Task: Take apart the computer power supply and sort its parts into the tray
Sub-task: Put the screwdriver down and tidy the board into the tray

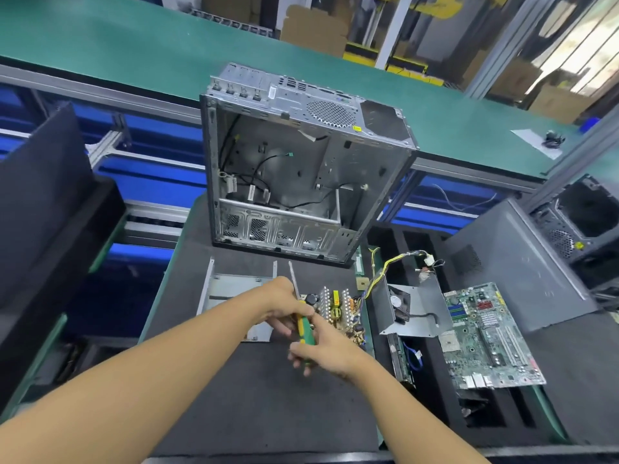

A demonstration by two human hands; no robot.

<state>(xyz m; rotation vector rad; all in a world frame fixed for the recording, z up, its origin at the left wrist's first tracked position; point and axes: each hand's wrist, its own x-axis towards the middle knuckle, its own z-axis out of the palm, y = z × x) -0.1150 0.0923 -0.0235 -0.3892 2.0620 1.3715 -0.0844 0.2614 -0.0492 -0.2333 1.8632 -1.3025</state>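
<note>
We'd call this roughly halfway. The PSU cover (410,309) with its fan is off and lies across the tray (432,373) next to the motherboard (485,336). The board (338,309) sits by the shell (234,296) on the mat, unsorted, and we can't tell if it's screwed down. Both arms reach in over its near edge. The left hand (284,304) pinches the screwdriver (303,329) up top, and the right hand (323,351) has its fingers wrapped round the handle.

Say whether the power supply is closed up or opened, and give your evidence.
Opened: its circuit board sits bare, components showing on top, and the fan-bearing cover lies apart to its right.
</note>
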